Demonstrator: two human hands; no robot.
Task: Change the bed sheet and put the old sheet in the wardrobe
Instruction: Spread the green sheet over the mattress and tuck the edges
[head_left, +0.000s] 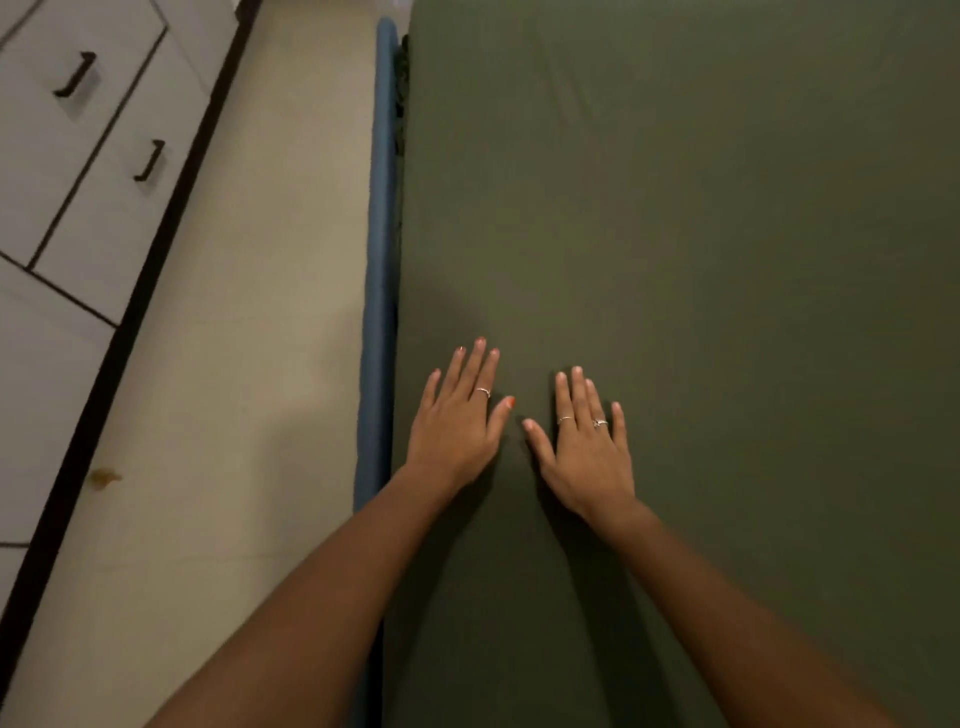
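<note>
A dark olive-green sheet (701, 218) lies smooth and flat over the bed, filling the right of the view. My left hand (457, 415) rests flat on it near the bed's left edge, fingers straight and together. My right hand (587, 447) lies flat on the sheet just to the right, fingers straight, thumb spread toward the left hand. Both hands wear rings and hold nothing. The white wardrobe (78, 171) with dark handles stands at the left, doors closed. No other sheet is in view.
A blue bed frame edge (382, 260) runs along the left side of the mattress. A strip of pale tiled floor (249, 338) separates the bed from the wardrobe. A small yellowish scrap (104, 477) lies on the floor by the wardrobe's dark base.
</note>
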